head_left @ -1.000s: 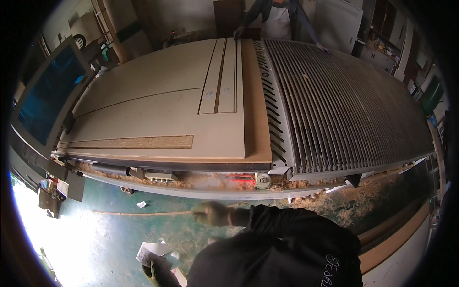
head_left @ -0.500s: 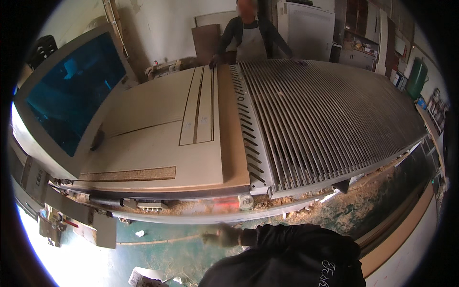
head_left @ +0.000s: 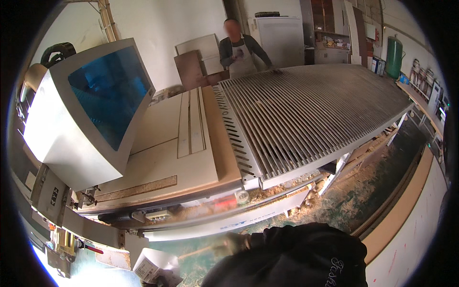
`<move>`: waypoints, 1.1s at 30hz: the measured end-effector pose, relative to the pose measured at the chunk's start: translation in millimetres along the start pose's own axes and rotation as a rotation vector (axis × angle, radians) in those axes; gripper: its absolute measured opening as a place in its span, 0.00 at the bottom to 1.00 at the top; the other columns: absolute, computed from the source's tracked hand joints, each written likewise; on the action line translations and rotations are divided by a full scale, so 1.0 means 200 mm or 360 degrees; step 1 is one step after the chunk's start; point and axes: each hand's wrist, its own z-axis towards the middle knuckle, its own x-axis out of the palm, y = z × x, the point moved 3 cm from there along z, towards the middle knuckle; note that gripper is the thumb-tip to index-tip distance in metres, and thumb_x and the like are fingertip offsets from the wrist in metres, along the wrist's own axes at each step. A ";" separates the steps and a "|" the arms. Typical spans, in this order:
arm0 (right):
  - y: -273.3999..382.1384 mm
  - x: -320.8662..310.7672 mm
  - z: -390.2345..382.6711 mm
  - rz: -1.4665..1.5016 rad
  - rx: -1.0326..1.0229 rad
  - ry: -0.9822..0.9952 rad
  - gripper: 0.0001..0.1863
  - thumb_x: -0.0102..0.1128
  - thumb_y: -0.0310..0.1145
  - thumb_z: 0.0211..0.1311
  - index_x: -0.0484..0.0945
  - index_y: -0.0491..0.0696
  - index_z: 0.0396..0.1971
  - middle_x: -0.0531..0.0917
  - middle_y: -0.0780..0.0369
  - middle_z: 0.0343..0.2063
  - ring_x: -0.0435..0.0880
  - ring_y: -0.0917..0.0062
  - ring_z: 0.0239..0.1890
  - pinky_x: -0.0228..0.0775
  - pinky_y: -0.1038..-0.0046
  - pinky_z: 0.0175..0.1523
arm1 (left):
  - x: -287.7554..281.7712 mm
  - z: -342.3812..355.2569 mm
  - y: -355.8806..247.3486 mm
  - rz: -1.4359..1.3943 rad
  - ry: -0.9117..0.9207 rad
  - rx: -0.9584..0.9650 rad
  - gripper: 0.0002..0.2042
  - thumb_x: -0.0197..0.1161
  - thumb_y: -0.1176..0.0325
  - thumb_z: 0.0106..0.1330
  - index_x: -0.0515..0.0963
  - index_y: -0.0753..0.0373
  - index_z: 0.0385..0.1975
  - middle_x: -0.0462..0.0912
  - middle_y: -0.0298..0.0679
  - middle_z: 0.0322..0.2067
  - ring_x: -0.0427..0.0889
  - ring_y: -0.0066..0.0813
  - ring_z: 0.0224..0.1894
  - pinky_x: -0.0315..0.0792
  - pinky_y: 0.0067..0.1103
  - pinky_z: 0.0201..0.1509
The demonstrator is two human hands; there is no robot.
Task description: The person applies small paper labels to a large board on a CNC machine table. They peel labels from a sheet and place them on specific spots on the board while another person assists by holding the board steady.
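Observation:
My right hand (head_left: 233,243), in a pale glove, reaches out over the green floor at the bottom centre, blurred by motion. A thin pale strip (head_left: 196,251) lines up with its fingers; whether it is held cannot be made out. Low at the left, a dark gloved hand, my left hand (head_left: 167,276), appears shut on a curved white piece with a printed label (head_left: 147,269). Beyond both hands, a cream panel (head_left: 196,170) with cut grooves lies on a brown board (head_left: 228,173) at the machine's table.
A large monitor (head_left: 107,91) stands at the left on a metal arm (head_left: 93,229). The slatted table (head_left: 306,110) fills the right. Across it stands a person in an apron (head_left: 244,60). Sawdust lies along the lower rail; long boards (head_left: 406,215) lean at the right.
My view has shifted, so the monitor appears further right. The white labelled piece has risen further into view. The person opposite has lifted a hand from the panel's far edge to the chest.

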 end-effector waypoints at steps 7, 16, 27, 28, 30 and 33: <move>0.07 0.18 -0.04 0.0067 0.0015 -0.0036 0.10 0.66 0.34 0.67 0.84 0.45 0.42 0.89 0.59 0.35 0.87 0.75 0.37 0.78 0.69 0.46 | -0.25 0.01 0.08 -0.0025 0.0080 -0.0066 0.23 0.69 0.70 0.69 0.73 0.64 0.63 0.83 0.42 0.47 0.83 0.34 0.44 0.80 0.31 0.49; 0.12 0.35 -0.01 0.0091 0.0105 0.0057 0.12 0.67 0.34 0.66 0.82 0.41 0.42 0.88 0.56 0.35 0.88 0.72 0.39 0.78 0.67 0.45 | -0.45 -0.02 0.07 -0.0145 0.0037 -0.0178 0.24 0.68 0.73 0.69 0.71 0.64 0.63 0.82 0.43 0.49 0.83 0.34 0.47 0.80 0.30 0.50; 0.07 0.47 0.04 0.0010 0.0122 0.0091 0.12 0.68 0.35 0.66 0.84 0.44 0.43 0.87 0.53 0.39 0.87 0.61 0.43 0.78 0.62 0.50 | -0.60 -0.03 0.09 -0.0155 -0.0072 -0.0296 0.23 0.67 0.73 0.69 0.71 0.64 0.62 0.82 0.42 0.49 0.82 0.35 0.47 0.78 0.35 0.53; 0.07 0.49 0.04 -0.0026 0.0149 0.0096 0.12 0.68 0.36 0.66 0.84 0.45 0.43 0.87 0.53 0.39 0.87 0.61 0.43 0.78 0.62 0.50 | -0.61 -0.03 0.10 -0.0162 -0.0040 -0.0301 0.22 0.67 0.73 0.69 0.71 0.64 0.62 0.82 0.42 0.48 0.82 0.35 0.46 0.78 0.34 0.53; 0.06 0.50 0.05 0.0003 0.0153 0.0099 0.13 0.67 0.38 0.67 0.84 0.45 0.43 0.87 0.54 0.40 0.87 0.62 0.43 0.78 0.62 0.49 | -0.64 -0.01 0.11 -0.0149 0.0006 -0.0333 0.22 0.66 0.73 0.69 0.71 0.64 0.62 0.82 0.42 0.48 0.82 0.34 0.46 0.78 0.34 0.53; 0.04 0.52 0.04 -0.0037 0.0212 0.0190 0.14 0.65 0.39 0.68 0.83 0.44 0.45 0.87 0.56 0.39 0.86 0.70 0.43 0.77 0.65 0.49 | -0.65 0.00 0.12 -0.0124 -0.0021 -0.0390 0.22 0.66 0.72 0.69 0.71 0.65 0.62 0.82 0.42 0.48 0.82 0.34 0.46 0.78 0.33 0.52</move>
